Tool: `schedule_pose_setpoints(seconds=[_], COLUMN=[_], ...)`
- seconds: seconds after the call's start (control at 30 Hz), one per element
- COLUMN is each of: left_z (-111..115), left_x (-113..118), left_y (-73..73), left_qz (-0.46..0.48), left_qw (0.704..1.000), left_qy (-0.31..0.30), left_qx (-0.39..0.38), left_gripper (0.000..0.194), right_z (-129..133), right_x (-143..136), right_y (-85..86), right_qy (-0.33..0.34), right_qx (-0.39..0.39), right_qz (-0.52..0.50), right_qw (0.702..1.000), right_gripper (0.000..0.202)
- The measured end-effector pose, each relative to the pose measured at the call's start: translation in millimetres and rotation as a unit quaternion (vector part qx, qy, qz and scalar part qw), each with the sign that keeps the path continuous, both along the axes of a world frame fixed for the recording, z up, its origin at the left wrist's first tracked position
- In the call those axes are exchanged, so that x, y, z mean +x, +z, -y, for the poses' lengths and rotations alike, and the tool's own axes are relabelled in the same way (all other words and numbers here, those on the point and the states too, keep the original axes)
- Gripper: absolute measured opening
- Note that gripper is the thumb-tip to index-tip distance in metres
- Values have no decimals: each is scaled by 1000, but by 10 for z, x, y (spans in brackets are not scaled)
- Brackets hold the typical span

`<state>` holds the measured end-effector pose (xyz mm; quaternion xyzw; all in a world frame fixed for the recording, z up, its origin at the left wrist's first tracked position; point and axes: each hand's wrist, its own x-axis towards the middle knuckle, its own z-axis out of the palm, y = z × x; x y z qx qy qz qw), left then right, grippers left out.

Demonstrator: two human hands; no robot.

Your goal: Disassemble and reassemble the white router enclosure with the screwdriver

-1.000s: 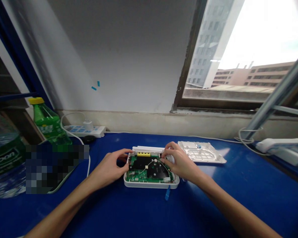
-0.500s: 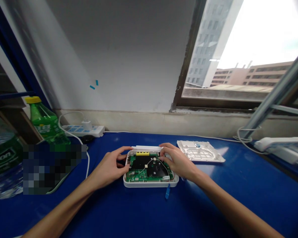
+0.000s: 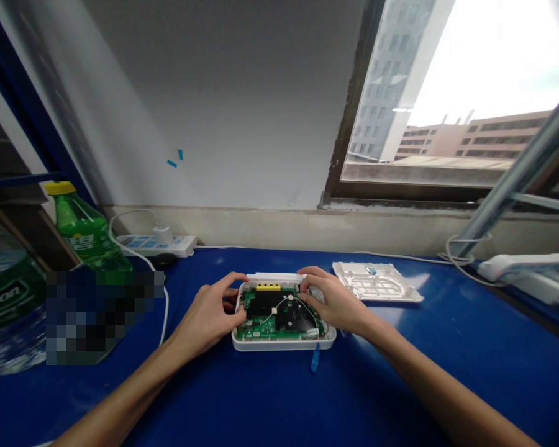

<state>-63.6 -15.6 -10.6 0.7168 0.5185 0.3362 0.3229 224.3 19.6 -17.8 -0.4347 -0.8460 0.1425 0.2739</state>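
Observation:
A white casing (image 3: 284, 346) lies on the blue table, its green and black circuit board (image 3: 261, 304) facing up. Thin white wires and a yellow connector strip (image 3: 268, 287) show on the board. My left hand (image 3: 214, 310) grips the casing's left side between thumb and fingers. At the upper right corner, my right hand (image 3: 333, 301) has its fingers bent together over the casing's edge; what they pinch there is too small to make out. A blue tab (image 3: 315, 359) sticks out below the casing's front right edge.
An open white cover (image 3: 377, 281) lies behind my right hand. Green bottle (image 3: 81, 226), large clear bottle (image 3: 9, 304) and power strip (image 3: 181, 246) stand at the left, with a white cable. At the right are a metal pole (image 3: 507, 186) and white adapters (image 3: 531, 273).
My left thumb has shifted slightly inward over the casing's left edge. The right hand holds nearly the same pose, and the casing has hardly moved.

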Motion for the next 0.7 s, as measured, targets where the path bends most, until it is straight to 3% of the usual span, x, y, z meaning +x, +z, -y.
schedule_pose_setpoints(seconds=[0.13, 0.23, 0.4, 0.57, 0.7], left_z=[-14, -27, -34, 12, 0], left_x=[-5, -27, -49, -31, -24], left_y=[1, -18, -39, -40, -69], left_qz=[-23, -19, -27, -128, -127], left_qw=[999, 1000, 1000, 992, 992], left_qy=[14, 9, 2, -12, -15], left_qx=[21, 14, -14, 2, 8], left_gripper=[30, 34, 53, 83, 86], right_z=[8, 11, 4, 32, 44], right_x=[-23, -34, -1, 88, 122], right_y=[4, -3, -5, 76, 73], right_qy=[-7, -16, 0, 32, 28], right_qx=[-14, -21, -8, -21, -33], right_qz=[-10, -9, -9, 19, 23], right_qw=[1000, 1000, 1000, 999, 999], right_gripper=[12, 12, 10, 9, 12])
